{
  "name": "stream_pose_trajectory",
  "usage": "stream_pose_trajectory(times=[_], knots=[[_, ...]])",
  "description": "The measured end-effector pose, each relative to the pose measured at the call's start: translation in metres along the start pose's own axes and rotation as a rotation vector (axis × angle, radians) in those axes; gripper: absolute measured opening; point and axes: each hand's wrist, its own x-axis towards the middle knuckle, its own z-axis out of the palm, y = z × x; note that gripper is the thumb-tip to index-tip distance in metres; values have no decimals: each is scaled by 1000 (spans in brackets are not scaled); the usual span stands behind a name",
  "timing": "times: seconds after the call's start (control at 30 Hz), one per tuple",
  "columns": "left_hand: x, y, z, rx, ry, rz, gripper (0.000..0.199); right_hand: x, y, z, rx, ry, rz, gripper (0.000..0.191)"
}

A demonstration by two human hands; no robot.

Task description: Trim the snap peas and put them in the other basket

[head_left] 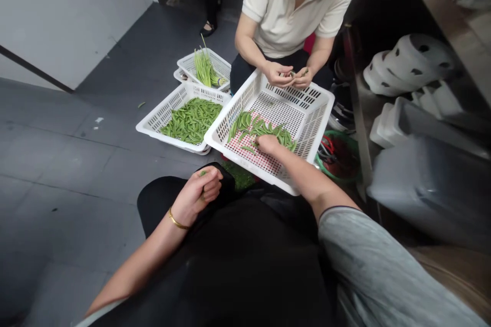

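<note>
My left hand (203,186) is closed in a fist above my left knee, with bits of green pea pods showing at its thumb and under its fingers. My right hand (269,145) reaches down into a white perforated basket (253,163), its bent fingers close together among the loose pea pods (284,135). Whatever sits at those fingertips is too small to make out. One pod (248,150) lies apart, just left of that hand. Across the basket, another person's hands (288,75) hold something small and green over the far rim.
A second white basket (153,120), full of pea pods, stands at the left. Behind it, another basket (184,61) carries long green stalks (205,69). On the right are a green basin (341,176), grey bins (414,184) and stacked white containers (406,66). Someone's legs (210,2) show farther back.
</note>
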Motion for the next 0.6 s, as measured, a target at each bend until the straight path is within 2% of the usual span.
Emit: stream_pose_trajectory(times=[0.07, 0.17, 0.23, 0.3, 0.4, 0.5, 0.6], knots=[[-3, 1, -2, 87, 21, 13, 22, -1, 1, -8, 47, 10, -1, 21], [0, 2, 2, 271, 136, 80, 27, -21, -5, -24, 150, 14, -36, 24], [5, -1, 7, 377, 218, 135, 35, -45, -21, -29, 274, -4, -131, 26], [11, -6, 13, 452, 244, 189, 39, -74, -44, -29, 484, -19, -285, 24], [14, -12, 17, 473, 246, 260, 30, -113, -76, -23, 720, 32, -409, 20], [7, -10, 13, 348, 294, 296, 26, -138, -89, -15, 618, 161, -461, 18], [-3, -5, 10, 274, 319, 315, 27, -152, -89, -11, 404, 347, -606, 20]])
